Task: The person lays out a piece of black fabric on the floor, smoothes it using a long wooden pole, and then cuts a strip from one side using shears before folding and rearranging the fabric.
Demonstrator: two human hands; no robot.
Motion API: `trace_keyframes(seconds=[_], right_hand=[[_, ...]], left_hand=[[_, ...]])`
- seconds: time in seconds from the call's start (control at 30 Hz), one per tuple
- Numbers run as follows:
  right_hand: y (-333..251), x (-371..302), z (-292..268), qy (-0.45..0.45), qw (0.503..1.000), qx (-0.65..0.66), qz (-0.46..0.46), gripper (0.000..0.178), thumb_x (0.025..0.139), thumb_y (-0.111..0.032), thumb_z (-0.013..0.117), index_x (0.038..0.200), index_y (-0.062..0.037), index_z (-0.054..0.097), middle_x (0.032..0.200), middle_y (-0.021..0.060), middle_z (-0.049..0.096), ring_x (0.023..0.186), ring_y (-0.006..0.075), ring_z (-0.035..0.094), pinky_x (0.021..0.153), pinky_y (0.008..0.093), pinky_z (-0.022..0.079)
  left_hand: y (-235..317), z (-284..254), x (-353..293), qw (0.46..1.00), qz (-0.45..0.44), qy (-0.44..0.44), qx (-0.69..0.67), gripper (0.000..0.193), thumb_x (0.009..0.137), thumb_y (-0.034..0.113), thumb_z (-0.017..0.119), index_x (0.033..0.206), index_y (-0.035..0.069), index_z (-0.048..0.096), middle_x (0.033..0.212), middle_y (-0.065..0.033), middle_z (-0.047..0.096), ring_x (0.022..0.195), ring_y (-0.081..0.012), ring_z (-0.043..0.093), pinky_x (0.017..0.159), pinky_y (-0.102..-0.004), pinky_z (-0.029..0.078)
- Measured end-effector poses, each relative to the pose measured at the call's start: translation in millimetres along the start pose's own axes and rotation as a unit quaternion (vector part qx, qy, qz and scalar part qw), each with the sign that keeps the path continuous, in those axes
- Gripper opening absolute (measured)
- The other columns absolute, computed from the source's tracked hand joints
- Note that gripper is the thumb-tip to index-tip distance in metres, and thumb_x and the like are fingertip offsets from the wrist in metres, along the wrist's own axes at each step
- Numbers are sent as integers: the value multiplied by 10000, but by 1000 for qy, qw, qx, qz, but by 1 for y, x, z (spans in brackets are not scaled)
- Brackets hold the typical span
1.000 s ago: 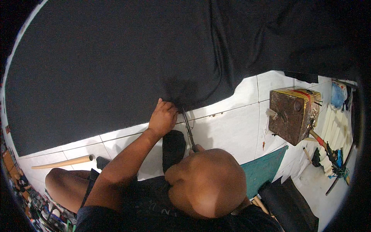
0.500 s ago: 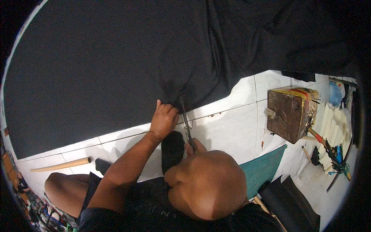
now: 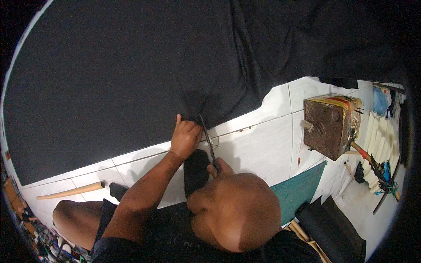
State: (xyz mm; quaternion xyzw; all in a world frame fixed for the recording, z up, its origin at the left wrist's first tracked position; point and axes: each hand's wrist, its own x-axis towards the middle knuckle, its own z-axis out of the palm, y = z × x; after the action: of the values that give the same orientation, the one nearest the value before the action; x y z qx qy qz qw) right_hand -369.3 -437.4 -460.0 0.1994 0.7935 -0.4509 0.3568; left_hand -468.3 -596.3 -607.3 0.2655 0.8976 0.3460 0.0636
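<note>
A wide black cloth (image 3: pixel 114 79) lies spread over the floor in front of me. My left hand (image 3: pixel 186 138) is at its near edge, fingers curled on the fabric and the little finger sticking out. Just to the right, my right hand (image 3: pixel 221 168) grips a pair of dark scissors (image 3: pixel 208 141) by the handles. The long blades reach to the cloth's edge, close beside my left fingers, with the tip over the fabric. My raised knee (image 3: pixel 239 210) hides part of the right hand.
White floor tiles (image 3: pixel 256 140) show along the cloth's edge. At left lies a cardboard tube (image 3: pixel 72 191). To the right stand a brown-sided square tin (image 3: pixel 326 127), a green mat (image 3: pixel 300 193), a black roll (image 3: pixel 331 228) and a stick with a red band (image 3: pixel 360 151). Clutter fills the lower left.
The scissors' tip has swung slightly left, toward my left fingers, and the blades stand at a new angle. My left hand stays at nearly the same place on the cloth's edge.
</note>
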Motion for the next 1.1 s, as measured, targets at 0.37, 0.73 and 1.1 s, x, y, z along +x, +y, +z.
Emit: trace_keyframes(seconds=[0.37,0.73,1.1], right_hand=[[63,33,46,64,995,69,35,365,835,-381,708,811,-39,584,741,133,568,706,241,525,639,413,435],[-5,31,23,120,976,161,84,457,884,-408,668,1091,-5,612,1052,253,641,981,398,651,860,477,498],[53,67,43,54,991,112,47,494,889,-483,673,966,1,616,828,200,663,787,280,637,737,419,486]], left_hand=[[-3,3,-1,1000,-10,-24,6,184,787,112,707,968,86,689,929,-85,615,974,-302,593,1137,-625,248],[0,-7,0,1000,-6,-11,1,99,810,119,691,900,79,703,894,-59,642,934,-266,614,1121,-604,294],[-4,-10,-5,996,3,-70,54,292,801,163,693,1073,58,671,1079,-115,608,1077,-305,560,1137,-584,281]])
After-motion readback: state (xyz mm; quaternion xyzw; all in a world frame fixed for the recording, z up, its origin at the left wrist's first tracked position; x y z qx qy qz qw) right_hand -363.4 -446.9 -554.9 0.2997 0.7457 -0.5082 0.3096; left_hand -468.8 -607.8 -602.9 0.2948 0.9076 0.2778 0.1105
